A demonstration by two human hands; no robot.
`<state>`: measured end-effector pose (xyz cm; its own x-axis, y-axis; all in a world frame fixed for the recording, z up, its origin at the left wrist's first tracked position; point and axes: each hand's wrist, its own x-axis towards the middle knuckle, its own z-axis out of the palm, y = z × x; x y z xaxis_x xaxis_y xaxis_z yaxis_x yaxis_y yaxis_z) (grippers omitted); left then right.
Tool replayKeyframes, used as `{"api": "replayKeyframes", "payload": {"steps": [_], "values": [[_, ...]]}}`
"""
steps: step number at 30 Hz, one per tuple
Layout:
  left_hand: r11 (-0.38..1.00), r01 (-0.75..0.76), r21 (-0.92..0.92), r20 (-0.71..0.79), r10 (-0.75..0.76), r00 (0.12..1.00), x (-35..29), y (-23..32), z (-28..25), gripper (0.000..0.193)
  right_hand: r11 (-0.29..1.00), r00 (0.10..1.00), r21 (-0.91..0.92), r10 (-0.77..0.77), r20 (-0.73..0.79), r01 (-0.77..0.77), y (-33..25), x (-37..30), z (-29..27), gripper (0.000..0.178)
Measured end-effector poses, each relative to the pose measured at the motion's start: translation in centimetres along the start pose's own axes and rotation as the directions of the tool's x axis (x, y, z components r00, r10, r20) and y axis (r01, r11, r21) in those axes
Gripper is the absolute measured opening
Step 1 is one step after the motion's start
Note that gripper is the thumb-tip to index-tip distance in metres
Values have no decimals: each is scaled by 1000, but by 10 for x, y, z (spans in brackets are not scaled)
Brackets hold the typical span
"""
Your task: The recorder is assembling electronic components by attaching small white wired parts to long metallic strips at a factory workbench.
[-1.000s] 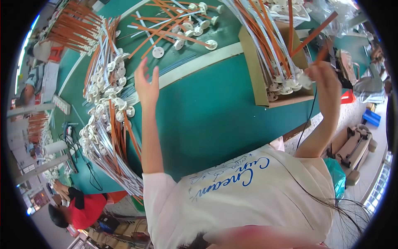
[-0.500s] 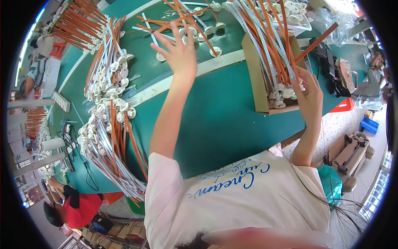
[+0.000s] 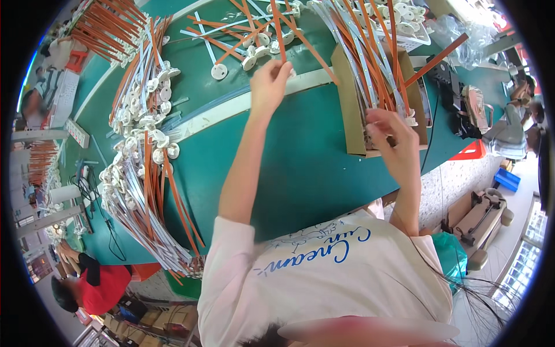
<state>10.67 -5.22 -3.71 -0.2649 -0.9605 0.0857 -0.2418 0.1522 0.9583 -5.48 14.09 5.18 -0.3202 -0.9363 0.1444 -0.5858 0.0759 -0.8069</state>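
My left hand (image 3: 270, 87) is pinched at the lower end of an orange strip (image 3: 279, 36), which points up and away from me. A bit of white shows beside the fingertips; the rest of that end is hidden. My right hand (image 3: 396, 139) hovers over the front of an open cardboard box (image 3: 354, 124), fingers curled but apart, with nothing visible between them. Orange and silver strips with round white end pieces (image 3: 410, 118) stand leaning in the box. Beyond my left hand, loose strips lie crossed on the green table, some ending in a white disc (image 3: 219, 71).
Two heaps of strips with white end pieces (image 3: 124, 176) lie at the left. A white basket of white parts (image 3: 413, 39) stands behind the box. Right of it are a black device (image 3: 442, 72) and a bag (image 3: 477, 107). A co-worker in red (image 3: 110, 288) sits lower left.
My left hand has come down from above the loose strips, closing from spread fingers onto an orange strip. My right hand has shifted left and toward me, away from the strips in the box.
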Motion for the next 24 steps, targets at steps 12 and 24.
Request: {"api": "replayKeyframes", "payload": {"steps": [12, 24], "values": [[955, -241, 175, 132, 220, 967, -139, 7, -39, 24, 983, 821, 135, 24, 571, -122, -23, 19, 97, 22], [869, -339, 361, 166, 298, 940, -144, -42, -34, 29, 980, 864, 118, 80, 497, -159, 4, 6, 97, 16]]}}
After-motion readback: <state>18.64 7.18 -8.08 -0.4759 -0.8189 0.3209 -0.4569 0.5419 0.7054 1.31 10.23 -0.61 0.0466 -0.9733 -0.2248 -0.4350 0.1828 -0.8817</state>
